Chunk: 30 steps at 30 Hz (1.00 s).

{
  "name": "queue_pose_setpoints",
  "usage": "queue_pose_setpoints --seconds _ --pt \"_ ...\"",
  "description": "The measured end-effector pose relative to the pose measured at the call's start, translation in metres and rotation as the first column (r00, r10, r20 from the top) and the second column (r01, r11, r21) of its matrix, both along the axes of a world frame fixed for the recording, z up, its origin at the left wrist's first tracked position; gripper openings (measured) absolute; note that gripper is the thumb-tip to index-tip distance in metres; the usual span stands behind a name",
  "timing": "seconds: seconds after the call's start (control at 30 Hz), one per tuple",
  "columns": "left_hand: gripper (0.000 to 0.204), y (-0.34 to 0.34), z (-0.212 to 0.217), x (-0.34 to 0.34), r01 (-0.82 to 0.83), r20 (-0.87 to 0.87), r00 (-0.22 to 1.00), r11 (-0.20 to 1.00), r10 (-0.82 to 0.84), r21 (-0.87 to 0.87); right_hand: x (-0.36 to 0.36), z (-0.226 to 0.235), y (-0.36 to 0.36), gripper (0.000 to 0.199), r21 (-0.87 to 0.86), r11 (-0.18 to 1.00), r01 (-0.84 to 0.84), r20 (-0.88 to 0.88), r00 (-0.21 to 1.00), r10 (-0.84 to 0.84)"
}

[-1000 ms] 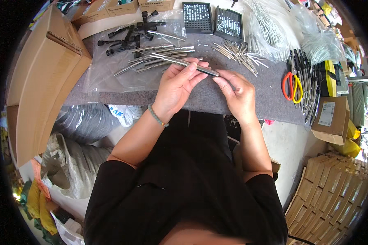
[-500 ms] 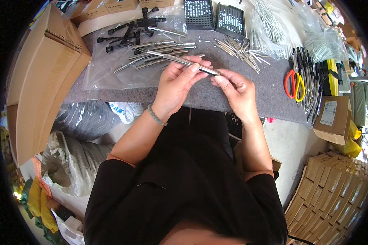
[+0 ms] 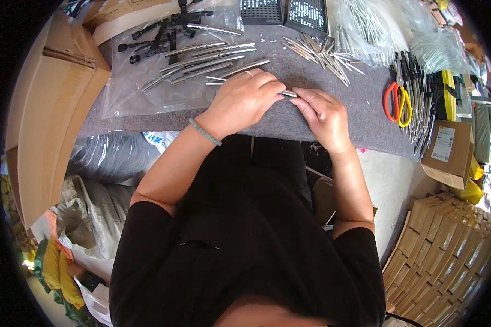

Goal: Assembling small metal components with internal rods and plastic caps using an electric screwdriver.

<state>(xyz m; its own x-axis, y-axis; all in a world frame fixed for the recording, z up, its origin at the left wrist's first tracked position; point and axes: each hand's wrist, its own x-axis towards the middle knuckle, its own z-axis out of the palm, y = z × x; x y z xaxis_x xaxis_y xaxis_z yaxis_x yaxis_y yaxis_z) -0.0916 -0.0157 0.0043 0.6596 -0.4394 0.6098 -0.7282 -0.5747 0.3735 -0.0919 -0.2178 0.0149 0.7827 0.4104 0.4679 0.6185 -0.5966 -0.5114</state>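
Note:
Both hands meet over the near part of the grey cloth-covered bench (image 3: 278, 120). My left hand (image 3: 245, 103), back upward and a bracelet on the wrist, is closed round a slim silver metal tube (image 3: 288, 94). Its short right end shows between the two hands. My right hand (image 3: 324, 111) pinches that end with thumb and fingers. Most of the tube is hidden by my left hand. Just beyond it, several curved silver tubes (image 3: 204, 62), some with rows of holes, lie on a clear plastic sheet (image 3: 125, 101).
Black jointed parts (image 3: 161, 38) lie at the back left. Two black trays (image 3: 306, 19) hold small pale pieces. Thin pointed rods (image 3: 322, 57) are scattered centre right. Orange-and-yellow-handled scissors (image 3: 398, 103) lie beside dark metal pieces (image 3: 417, 109). A tall cardboard box (image 3: 54, 125) stands left.
My left hand has rolled over from palm up to back up and now covers most of the tube. The view has shifted slightly; the right hand keeps its pinch.

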Motion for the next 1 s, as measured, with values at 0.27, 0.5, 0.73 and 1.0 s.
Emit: queue_pose_setpoints --seconds 0.27,0.5,0.73,1.0 --pt "0.018 0.001 0.001 -0.001 0.039 -0.166 0.986 0.999 -0.036 0.013 0.001 -0.005 -0.003 0.023 -0.149 0.988 -0.031 0.249 0.966 0.068" --pt "0.020 0.006 0.007 0.002 0.085 -0.281 0.957 0.995 -0.069 0.044 0.000 -0.007 -0.002 0.027 -0.172 0.985 -0.011 0.275 0.960 0.059" --pt "0.019 0.004 0.004 0.001 0.049 -0.246 0.968 0.999 -0.042 0.019 0.004 -0.008 -0.002 0.026 -0.081 0.996 -0.023 0.165 0.986 0.036" --pt "0.018 0.004 0.004 0.002 0.019 -0.161 0.987 0.999 -0.015 0.026 0.007 -0.008 -0.001 0.022 -0.030 0.999 -0.022 0.112 0.993 0.025"
